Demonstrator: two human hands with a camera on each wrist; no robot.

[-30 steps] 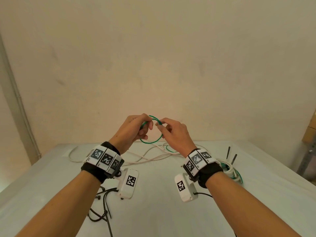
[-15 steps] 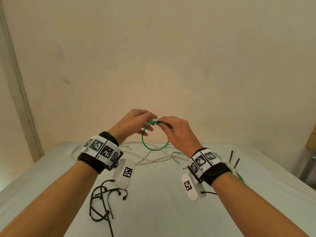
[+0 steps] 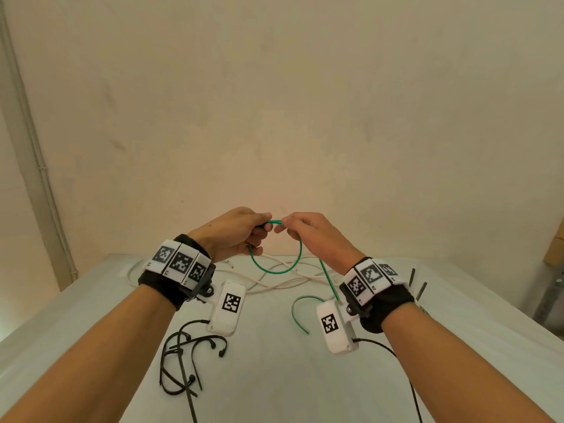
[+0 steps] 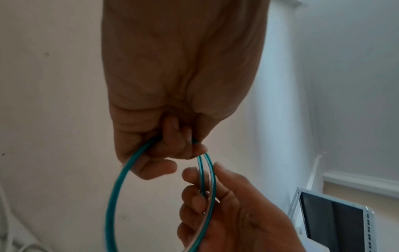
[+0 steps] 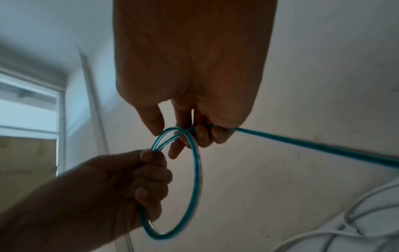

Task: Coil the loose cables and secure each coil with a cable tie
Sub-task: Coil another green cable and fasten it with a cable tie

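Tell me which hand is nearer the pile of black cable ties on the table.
Left. The left hand is raised above and slightly beyond the black cable ties on its own side; the right hand, gripping the green cable, is farther across.

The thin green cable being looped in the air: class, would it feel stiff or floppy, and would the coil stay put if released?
The thin green cable probably feels springy, since its loop holds a round shape. It looks light. Released, it would likely spring open: both the left hand and right hand pinch it.
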